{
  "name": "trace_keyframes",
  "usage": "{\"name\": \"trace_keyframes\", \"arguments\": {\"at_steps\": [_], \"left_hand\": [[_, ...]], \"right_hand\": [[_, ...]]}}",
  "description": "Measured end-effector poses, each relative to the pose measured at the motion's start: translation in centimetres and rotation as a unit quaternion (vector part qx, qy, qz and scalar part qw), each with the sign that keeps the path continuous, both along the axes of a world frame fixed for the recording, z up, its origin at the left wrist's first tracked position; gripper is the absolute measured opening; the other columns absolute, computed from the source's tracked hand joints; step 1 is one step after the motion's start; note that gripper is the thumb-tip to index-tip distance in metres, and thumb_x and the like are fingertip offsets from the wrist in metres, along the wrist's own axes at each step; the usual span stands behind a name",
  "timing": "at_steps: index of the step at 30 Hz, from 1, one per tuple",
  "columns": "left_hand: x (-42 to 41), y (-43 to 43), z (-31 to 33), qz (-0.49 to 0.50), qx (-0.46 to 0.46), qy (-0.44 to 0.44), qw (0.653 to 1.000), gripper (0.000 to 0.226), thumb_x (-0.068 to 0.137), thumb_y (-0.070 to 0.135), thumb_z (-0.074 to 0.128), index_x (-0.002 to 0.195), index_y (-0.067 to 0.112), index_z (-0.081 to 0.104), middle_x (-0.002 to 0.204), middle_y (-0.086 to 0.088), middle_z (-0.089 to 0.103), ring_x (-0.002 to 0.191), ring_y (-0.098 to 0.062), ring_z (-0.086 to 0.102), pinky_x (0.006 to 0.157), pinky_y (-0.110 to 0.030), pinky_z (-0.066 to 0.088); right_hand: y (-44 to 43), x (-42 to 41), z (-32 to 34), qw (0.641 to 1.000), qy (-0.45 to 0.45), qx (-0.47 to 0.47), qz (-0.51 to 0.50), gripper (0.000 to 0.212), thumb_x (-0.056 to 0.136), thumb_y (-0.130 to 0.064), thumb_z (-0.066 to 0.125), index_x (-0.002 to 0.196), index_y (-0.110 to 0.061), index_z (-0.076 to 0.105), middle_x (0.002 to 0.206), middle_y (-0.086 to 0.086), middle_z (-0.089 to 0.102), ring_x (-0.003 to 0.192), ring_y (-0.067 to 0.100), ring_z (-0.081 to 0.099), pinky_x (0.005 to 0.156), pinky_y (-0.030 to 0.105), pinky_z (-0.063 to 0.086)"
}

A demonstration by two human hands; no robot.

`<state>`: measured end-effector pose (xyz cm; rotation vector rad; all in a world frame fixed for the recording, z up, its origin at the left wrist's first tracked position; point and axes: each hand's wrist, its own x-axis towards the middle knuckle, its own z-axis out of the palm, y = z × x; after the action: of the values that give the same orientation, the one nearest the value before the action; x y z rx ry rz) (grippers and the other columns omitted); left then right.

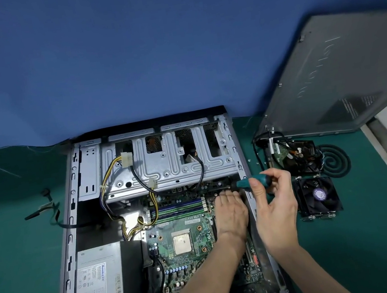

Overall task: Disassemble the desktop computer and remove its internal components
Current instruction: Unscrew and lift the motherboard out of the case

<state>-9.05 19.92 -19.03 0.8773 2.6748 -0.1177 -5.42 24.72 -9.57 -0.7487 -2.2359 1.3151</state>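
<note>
A dark green table runs up to a plain blue backdrop that fills the top half of the view. At the far right a pale strip of floor or wall shows, cut off by the frame.

The desktop computer case lies open on its side in the middle of the table. Inside are a metal drive cage at the far end, a grey power supply at near left, and the green motherboard with its bare processor.

The right grip pinches a teal screwdriver between thumb and fingers, just over the case's right wall. The left grip lies palm down on the motherboard's far right corner. Its fingertips are blurred, so I cannot tell whether they are spread or pinching something. The screwdriver's tip is hidden behind them.

To the right, apart from the case, lie a cooling fan, a drive tangled in cables and a black spiral coil. The grey side panel stands tilted behind them, its far corner cut off. Loose cables lie left of the case.
</note>
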Motion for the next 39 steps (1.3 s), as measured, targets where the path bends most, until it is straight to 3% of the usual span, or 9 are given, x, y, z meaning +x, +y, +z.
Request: {"name": "trace_keyframes", "arguments": {"at_steps": [4,8,11,14,18,22,27,39], "left_hand": [[0.3,-2.4,0.8,0.111,0.150,-0.099,0.977,0.046,0.081,-0.009,0.055,0.125,0.000,0.043,0.119,-0.013,0.050,0.111,-0.027,0.047,0.099,-0.033,0.039],[0.3,-5.4,2.7,0.337,0.344,-0.167,0.860,0.017,0.089,0.002,0.059,0.103,0.009,0.053,0.085,0.009,0.054,0.092,-0.014,0.061,0.068,-0.022,0.045],[0.4,-6.7,4.0,0.279,0.441,-0.172,0.835,0.037,0.081,0.015,0.074,0.112,0.010,0.054,0.096,0.005,0.057,0.090,-0.011,0.055,0.078,-0.019,0.044],[0.9,-7.4,4.3,0.158,0.433,-0.187,0.868,0.046,0.082,0.001,0.068,0.124,0.014,0.057,0.118,0.003,0.059,0.109,-0.011,0.055,0.098,-0.028,0.044],[1.5,-7.2,4.2,0.094,0.389,-0.165,0.902,0.046,0.085,-0.001,0.060,0.128,0.015,0.058,0.122,-0.004,0.063,0.109,-0.019,0.060,0.097,-0.032,0.047],[1.6,-7.1,3.8,0.096,0.359,-0.167,0.914,0.047,0.090,0.004,0.057,0.135,0.015,0.052,0.127,-0.006,0.062,0.110,-0.021,0.060,0.096,-0.030,0.047],[1.7,-7.0,3.3,0.092,0.317,-0.166,0.929,0.050,0.088,0.003,0.059,0.135,0.016,0.052,0.128,-0.004,0.061,0.111,-0.019,0.059,0.097,-0.031,0.046],[1.7,-6.7,2.8,0.103,0.315,-0.190,0.924,0.053,0.089,-0.001,0.058,0.138,0.017,0.049,0.131,-0.005,0.059,0.111,-0.019,0.060,0.096,-0.033,0.048]], "right_hand": [[0.1,1.4,1.0,1.000,0.013,0.020,0.002,0.026,0.083,-0.051,0.054,0.100,-0.033,0.045,0.080,-0.008,0.056,0.070,0.015,0.054,0.065,0.028,0.044],[-0.5,3.6,1.0,0.983,0.031,0.165,0.078,0.030,0.083,-0.039,0.065,0.095,-0.013,0.055,0.072,-0.004,0.054,0.058,0.012,0.052,0.053,0.027,0.047],[-1.9,4.8,0.2,0.946,0.016,0.296,0.134,0.032,0.085,-0.035,0.063,0.080,-0.004,0.060,0.068,-0.003,0.052,0.055,0.005,0.043,0.054,0.015,0.043],[-3.1,5.4,-0.7,0.920,-0.023,0.363,0.148,0.029,0.086,-0.031,0.058,0.075,-0.004,0.063,0.068,-0.001,0.055,0.057,0.005,0.047,0.058,0.013,0.041],[-3.6,5.6,-1.5,0.904,-0.063,0.400,0.136,0.019,0.084,-0.019,0.071,0.076,-0.003,0.065,0.070,0.004,0.058,0.059,0.015,0.058,0.050,0.020,0.050],[-4.2,5.4,-1.5,0.909,-0.089,0.386,0.132,0.024,0.065,-0.005,0.085,0.076,0.000,0.065,0.068,0.007,0.057,0.055,0.019,0.058,0.045,0.024,0.051],[-4.5,5.2,-1.6,0.908,-0.114,0.381,0.134,0.024,0.064,-0.006,0.086,0.077,-0.001,0.066,0.068,0.007,0.057,0.054,0.019,0.057,0.043,0.024,0.050],[-4.7,5.0,-1.4,0.899,-0.129,0.401,0.119,0.027,0.060,-0.006,0.088,0.071,-0.004,0.064,0.064,0.005,0.055,0.051,0.018,0.055,0.043,0.020,0.044]]}}
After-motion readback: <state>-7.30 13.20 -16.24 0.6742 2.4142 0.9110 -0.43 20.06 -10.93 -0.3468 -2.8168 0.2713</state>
